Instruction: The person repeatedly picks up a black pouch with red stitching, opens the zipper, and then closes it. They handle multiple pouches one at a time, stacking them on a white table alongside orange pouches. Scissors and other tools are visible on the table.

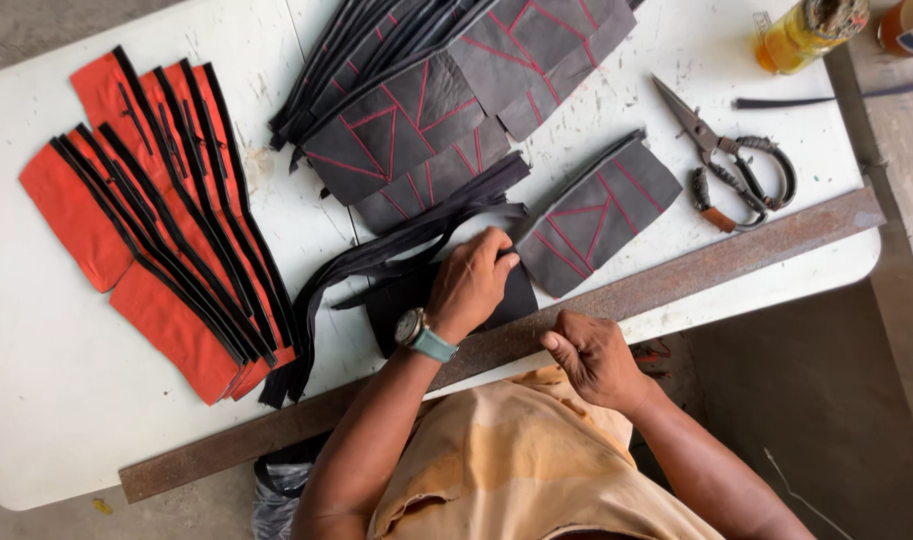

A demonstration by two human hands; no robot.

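Note:
My left hand [472, 283], with a wristwatch, presses flat on a black leather piece [397, 305] near the front edge of the white table [57, 380]. Black strips [397, 245] fan out from under that hand to the left. My right hand [595, 355] rests at the table's edge on a long rusty metal bar [717, 262], fingers curled; I cannot tell whether it holds anything small. A dark grey piece with red stitching [602, 215] lies just right of my left hand.
Orange pieces edged with black strips [157, 230] lie fanned at the left. A stack of grey stitched pieces [447, 100] sits at the top middle. Scissors [737, 165] lie at the right, an amber bottle [807, 30] at the top right corner.

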